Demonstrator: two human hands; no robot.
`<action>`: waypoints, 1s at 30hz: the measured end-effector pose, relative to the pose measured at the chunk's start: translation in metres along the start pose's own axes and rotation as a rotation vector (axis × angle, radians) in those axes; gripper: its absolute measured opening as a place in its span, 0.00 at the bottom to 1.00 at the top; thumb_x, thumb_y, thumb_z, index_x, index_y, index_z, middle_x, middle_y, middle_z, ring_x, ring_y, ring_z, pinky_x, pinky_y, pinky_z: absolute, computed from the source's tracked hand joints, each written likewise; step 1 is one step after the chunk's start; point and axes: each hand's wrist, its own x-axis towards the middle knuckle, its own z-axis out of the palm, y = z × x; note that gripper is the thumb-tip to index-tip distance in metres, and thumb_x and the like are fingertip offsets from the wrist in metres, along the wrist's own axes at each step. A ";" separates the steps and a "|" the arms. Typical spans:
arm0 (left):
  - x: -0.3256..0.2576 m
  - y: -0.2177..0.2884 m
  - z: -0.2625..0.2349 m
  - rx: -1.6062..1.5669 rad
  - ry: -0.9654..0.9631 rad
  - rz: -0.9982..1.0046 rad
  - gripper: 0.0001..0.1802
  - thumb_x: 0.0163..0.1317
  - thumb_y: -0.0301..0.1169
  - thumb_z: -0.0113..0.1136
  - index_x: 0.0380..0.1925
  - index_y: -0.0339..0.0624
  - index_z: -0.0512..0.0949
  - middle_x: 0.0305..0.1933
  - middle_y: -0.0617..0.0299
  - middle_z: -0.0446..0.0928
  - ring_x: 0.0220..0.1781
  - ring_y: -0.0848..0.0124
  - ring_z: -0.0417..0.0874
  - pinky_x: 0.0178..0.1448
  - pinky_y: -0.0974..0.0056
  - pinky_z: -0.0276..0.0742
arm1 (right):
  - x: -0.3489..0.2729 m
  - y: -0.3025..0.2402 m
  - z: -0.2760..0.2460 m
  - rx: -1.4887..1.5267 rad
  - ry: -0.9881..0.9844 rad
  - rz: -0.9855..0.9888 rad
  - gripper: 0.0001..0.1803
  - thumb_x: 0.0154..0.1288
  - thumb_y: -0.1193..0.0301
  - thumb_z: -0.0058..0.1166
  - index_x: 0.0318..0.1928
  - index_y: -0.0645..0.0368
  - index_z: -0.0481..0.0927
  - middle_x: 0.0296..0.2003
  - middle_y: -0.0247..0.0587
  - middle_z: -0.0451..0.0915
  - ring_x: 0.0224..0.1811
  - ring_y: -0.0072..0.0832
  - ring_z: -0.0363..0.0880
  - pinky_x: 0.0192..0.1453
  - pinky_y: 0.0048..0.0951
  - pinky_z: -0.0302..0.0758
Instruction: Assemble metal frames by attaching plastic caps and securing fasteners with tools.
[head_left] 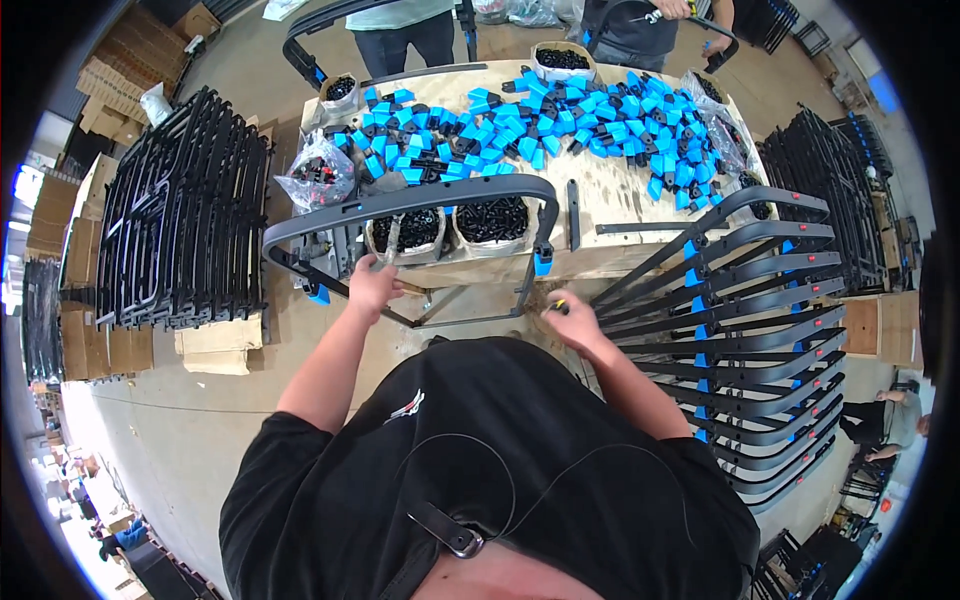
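Observation:
A black tubular frame with blue plastic end pieces stands against the near edge of the table in front of me. My left hand is beside its lower left part, just below a box of small black parts; the fingers are apart and I see nothing in them. To the right of the frame, my right hand is closed around a small yellow-and-black handled tool, mostly hidden by the fingers. A second box of black screw-like parts sits behind the frame's top bar.
Blue-and-black plastic pieces lie heaped across the wooden table. Finished-looking curved frames are stacked close on my right. More black frames stand at left. Two people are across the table, one holding a tool.

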 end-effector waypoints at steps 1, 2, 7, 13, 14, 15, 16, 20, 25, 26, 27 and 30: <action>-0.001 -0.015 -0.006 -0.053 0.016 0.064 0.35 0.67 0.27 0.59 0.71 0.33 0.57 0.46 0.47 0.79 0.35 0.61 0.85 0.38 0.59 0.86 | -0.001 -0.009 0.014 -0.020 -0.071 0.004 0.26 0.57 0.59 0.68 0.55 0.53 0.81 0.41 0.50 0.85 0.41 0.35 0.84 0.48 0.36 0.80; -0.006 -0.023 -0.010 -0.103 0.028 0.126 0.35 0.67 0.27 0.59 0.71 0.32 0.57 0.45 0.47 0.79 0.34 0.61 0.85 0.37 0.60 0.86 | 0.006 -0.016 0.033 -0.009 -0.145 -0.004 0.25 0.57 0.59 0.69 0.54 0.53 0.82 0.41 0.48 0.85 0.40 0.33 0.83 0.46 0.36 0.80; -0.024 -0.074 -0.048 -0.125 -0.118 0.016 0.29 0.66 0.29 0.60 0.64 0.27 0.65 0.41 0.48 0.80 0.33 0.64 0.85 0.36 0.61 0.86 | 0.045 -0.152 0.091 0.513 -0.466 0.060 0.25 0.65 0.69 0.64 0.62 0.51 0.75 0.44 0.38 0.79 0.30 0.22 0.78 0.26 0.24 0.70; -0.018 -0.112 -0.118 0.201 -0.237 -0.016 0.21 0.66 0.31 0.62 0.54 0.27 0.75 0.38 0.55 0.83 0.35 0.70 0.86 0.35 0.65 0.83 | 0.083 -0.204 0.147 0.522 -0.321 0.060 0.28 0.65 0.68 0.65 0.65 0.53 0.73 0.47 0.39 0.79 0.42 0.27 0.80 0.41 0.30 0.79; -0.015 -0.116 -0.130 0.196 -0.244 -0.018 0.21 0.66 0.31 0.62 0.54 0.27 0.75 0.38 0.55 0.83 0.35 0.70 0.86 0.35 0.65 0.83 | 0.079 -0.194 0.158 0.305 -0.207 -0.017 0.27 0.64 0.66 0.66 0.63 0.54 0.75 0.49 0.43 0.81 0.45 0.30 0.82 0.45 0.32 0.80; -0.012 -0.121 -0.141 0.174 -0.224 -0.021 0.21 0.66 0.31 0.62 0.53 0.28 0.75 0.38 0.55 0.83 0.35 0.70 0.85 0.35 0.65 0.83 | 0.074 -0.182 0.167 0.087 -0.092 -0.090 0.27 0.63 0.65 0.66 0.62 0.54 0.76 0.50 0.47 0.82 0.48 0.33 0.83 0.49 0.33 0.81; -0.010 -0.125 -0.152 0.151 -0.202 -0.025 0.20 0.66 0.31 0.62 0.53 0.28 0.76 0.38 0.55 0.82 0.35 0.71 0.85 0.35 0.65 0.83 | 0.065 -0.169 0.175 0.079 -0.090 -0.084 0.27 0.63 0.65 0.66 0.62 0.54 0.76 0.50 0.47 0.82 0.48 0.33 0.83 0.49 0.33 0.81; 0.011 -0.137 -0.189 0.166 0.022 0.190 0.22 0.64 0.32 0.64 0.55 0.31 0.74 0.39 0.56 0.82 0.36 0.69 0.85 0.40 0.65 0.82 | 0.032 -0.093 0.182 0.307 0.279 -0.292 0.24 0.62 0.64 0.68 0.53 0.63 0.78 0.46 0.50 0.84 0.46 0.31 0.85 0.50 0.33 0.80; 0.031 -0.089 -0.186 0.329 0.198 0.548 0.27 0.63 0.38 0.68 0.54 0.32 0.72 0.41 0.49 0.83 0.41 0.59 0.86 0.50 0.59 0.80 | 0.028 -0.041 0.129 -0.056 0.766 -0.059 0.26 0.57 0.60 0.70 0.49 0.64 0.79 0.38 0.49 0.83 0.41 0.40 0.84 0.49 0.40 0.79; 0.031 -0.074 -0.179 0.333 0.180 0.552 0.27 0.63 0.38 0.68 0.54 0.32 0.72 0.41 0.49 0.83 0.41 0.59 0.86 0.50 0.59 0.80 | 0.040 -0.034 0.117 -0.167 0.911 -0.055 0.27 0.56 0.58 0.70 0.48 0.64 0.79 0.37 0.49 0.83 0.40 0.44 0.84 0.49 0.42 0.78; 0.029 -0.060 -0.171 0.416 0.243 0.506 0.25 0.63 0.39 0.67 0.51 0.31 0.72 0.41 0.46 0.83 0.42 0.55 0.86 0.50 0.56 0.80 | 0.049 -0.041 0.103 -0.165 0.922 -0.045 0.27 0.56 0.58 0.70 0.48 0.64 0.79 0.37 0.49 0.83 0.40 0.44 0.84 0.49 0.42 0.78; 0.031 -0.038 -0.159 0.466 0.273 0.385 0.30 0.64 0.42 0.66 0.54 0.26 0.72 0.45 0.37 0.83 0.49 0.50 0.86 0.53 0.56 0.78 | 0.067 -0.065 0.062 -0.130 0.651 0.083 0.31 0.56 0.52 0.69 0.50 0.64 0.79 0.40 0.52 0.84 0.45 0.51 0.83 0.54 0.43 0.78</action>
